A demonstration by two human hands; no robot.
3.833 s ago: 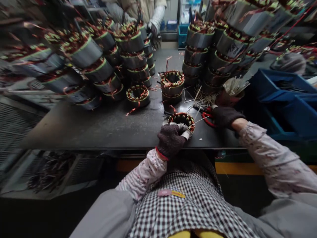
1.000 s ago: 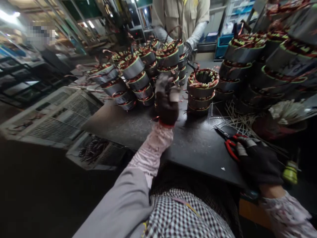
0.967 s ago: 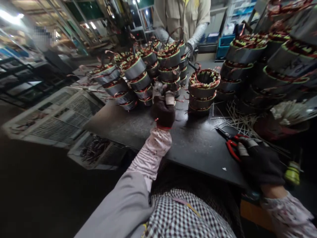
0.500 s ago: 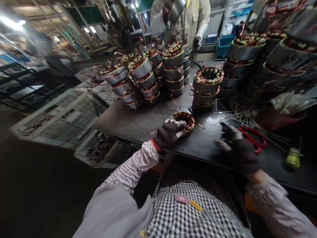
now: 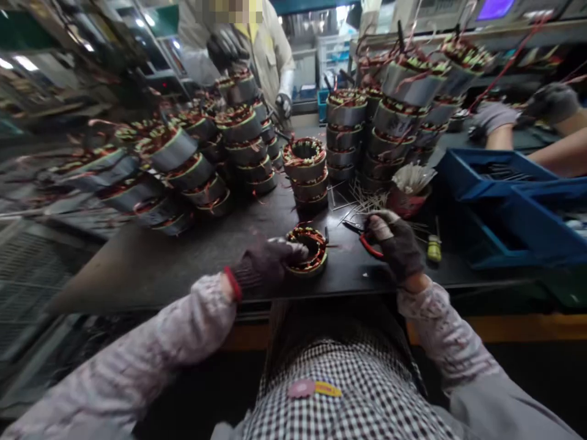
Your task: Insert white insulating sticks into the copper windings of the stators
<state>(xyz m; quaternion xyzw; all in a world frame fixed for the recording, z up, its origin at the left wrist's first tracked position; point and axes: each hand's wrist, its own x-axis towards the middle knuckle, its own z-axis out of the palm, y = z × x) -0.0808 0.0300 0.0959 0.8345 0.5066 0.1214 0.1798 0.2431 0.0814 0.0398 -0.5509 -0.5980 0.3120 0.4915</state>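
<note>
While the left hand (image 5: pixel 266 260) lies over the copper-wound stator (image 5: pixel 316 265), its hold too blurred to tell, the right hand (image 5: pixel 398 245) grasps red-handled cutters (image 5: pixel 369 246).

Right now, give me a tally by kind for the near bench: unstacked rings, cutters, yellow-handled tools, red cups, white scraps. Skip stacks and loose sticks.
Unstacked ring, at the left hand: 1
Cutters, at the right hand: 1
Yellow-handled tool: 1
Red cup: 1
White scrap: 1
Total: 5
</note>
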